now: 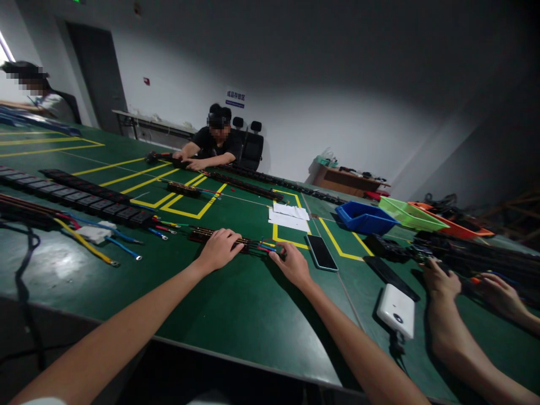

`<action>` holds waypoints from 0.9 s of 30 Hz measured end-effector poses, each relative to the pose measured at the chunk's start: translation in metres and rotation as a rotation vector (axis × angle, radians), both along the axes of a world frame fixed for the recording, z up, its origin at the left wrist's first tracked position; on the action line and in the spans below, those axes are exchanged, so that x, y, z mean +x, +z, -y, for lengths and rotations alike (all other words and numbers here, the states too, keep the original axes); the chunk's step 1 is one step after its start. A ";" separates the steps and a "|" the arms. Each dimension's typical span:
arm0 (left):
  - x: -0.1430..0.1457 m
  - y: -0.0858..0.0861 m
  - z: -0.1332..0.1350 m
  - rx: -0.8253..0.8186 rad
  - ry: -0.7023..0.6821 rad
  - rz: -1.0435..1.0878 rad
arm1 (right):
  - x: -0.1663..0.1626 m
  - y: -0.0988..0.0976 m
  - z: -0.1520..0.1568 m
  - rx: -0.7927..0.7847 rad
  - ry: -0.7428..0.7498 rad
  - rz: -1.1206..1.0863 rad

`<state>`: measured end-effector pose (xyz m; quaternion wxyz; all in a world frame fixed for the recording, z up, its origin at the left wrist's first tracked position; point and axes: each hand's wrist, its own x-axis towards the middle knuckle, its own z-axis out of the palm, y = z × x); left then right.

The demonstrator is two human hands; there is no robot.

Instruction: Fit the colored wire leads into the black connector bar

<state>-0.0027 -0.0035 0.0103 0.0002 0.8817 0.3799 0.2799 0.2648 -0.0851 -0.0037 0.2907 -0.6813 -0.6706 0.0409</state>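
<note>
My left hand (219,249) lies over a short black strip with copper-coloured bars (201,234), its fingers curled across the strip's top and far edge. Coloured wires (265,246), among them red, blue and yellow-green ones, come out of the strip's right end. With fingers and thumb drawn together, my right hand (292,263) holds the ends of these wires. Its fingertips partly hide the wire ends. Just right of that hand, a smartphone (322,252) lies on the green table (236,320). White paper sheets (289,217) are behind it.
Long black strips (84,197) and loose wires (122,247) lie to the left. Blue (366,218), green (411,214) and orange (451,219) bins stand at right, near a white device (396,310). A co-worker's hands (441,279) work there; another person (217,138) sits opposite.
</note>
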 end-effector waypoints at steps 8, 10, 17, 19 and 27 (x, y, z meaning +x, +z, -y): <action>0.000 0.000 -0.001 -0.007 0.003 0.007 | -0.005 0.004 0.004 -0.040 -0.008 0.090; 0.000 -0.001 -0.001 -0.006 0.001 0.009 | -0.005 0.004 0.004 -0.039 -0.017 0.079; 0.000 -0.001 -0.001 -0.009 -0.008 0.004 | 0.000 0.003 0.001 0.051 -0.079 -0.042; -0.001 -0.001 -0.001 -0.010 -0.009 0.006 | -0.001 0.005 0.002 0.045 -0.064 -0.041; 0.000 -0.001 -0.001 -0.004 -0.002 -0.004 | -0.002 0.004 0.005 0.005 0.030 0.005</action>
